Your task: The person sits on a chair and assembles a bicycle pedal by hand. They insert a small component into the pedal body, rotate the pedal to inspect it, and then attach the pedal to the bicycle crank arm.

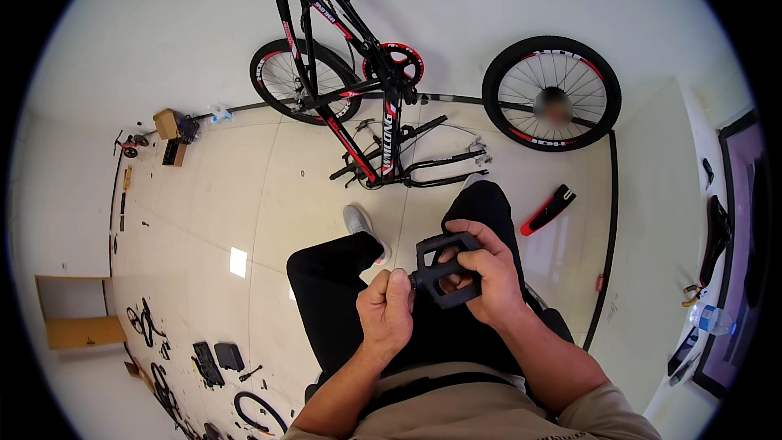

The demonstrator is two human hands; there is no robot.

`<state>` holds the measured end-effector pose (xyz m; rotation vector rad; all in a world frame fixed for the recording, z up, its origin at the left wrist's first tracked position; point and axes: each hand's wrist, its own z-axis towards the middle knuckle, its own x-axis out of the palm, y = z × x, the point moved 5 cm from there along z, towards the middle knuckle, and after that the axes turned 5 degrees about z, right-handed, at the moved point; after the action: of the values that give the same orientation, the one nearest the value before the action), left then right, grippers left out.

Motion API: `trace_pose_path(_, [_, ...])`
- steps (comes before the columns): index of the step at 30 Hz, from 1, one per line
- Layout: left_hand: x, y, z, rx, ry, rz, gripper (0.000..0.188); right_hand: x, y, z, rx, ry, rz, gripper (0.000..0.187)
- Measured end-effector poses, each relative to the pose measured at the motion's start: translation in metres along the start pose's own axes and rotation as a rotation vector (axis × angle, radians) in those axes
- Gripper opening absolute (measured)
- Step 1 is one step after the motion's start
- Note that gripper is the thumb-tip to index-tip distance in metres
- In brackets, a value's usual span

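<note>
Above my lap I hold a black bicycle pedal [444,275]. My right hand [491,277] wraps round the pedal's body, thumb on top, with fingers partly inside its open cage. At the pedal's axle end, my left hand [386,310] is closed with thumb and fingers pinched together at the spindle. The spindle's tip is hidden by those fingers. Beyond my feet stands a black and red bicycle frame [389,130], upended against the wall, with its rear wheel [262,81] and a red-rimmed chainring [417,65] attached.
A loose wheel [599,90] leans on the wall at the right. Near my right knee lies a red and black fender [548,210]. A fork [446,159] rests by the frame. Toolboxes [228,356] are on the floor at left; a bottle [710,319] and saddle [715,236] are at far right.
</note>
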<state>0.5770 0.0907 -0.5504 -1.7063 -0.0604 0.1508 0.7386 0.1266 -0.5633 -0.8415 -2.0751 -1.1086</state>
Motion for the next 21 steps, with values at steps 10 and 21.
trace_pose_path(10, [0.003, -0.010, -0.002, 0.144, 0.008, 0.070, 0.019, -0.001, 0.000, 0.000, -0.087, 0.028, -0.052, 0.041])
trace_pose_path(21, [-0.007, -0.002, -0.002, 0.236, -0.044, 0.406, 0.029, -0.001, -0.005, 0.000, -0.078, 0.022, -0.087, 0.044])
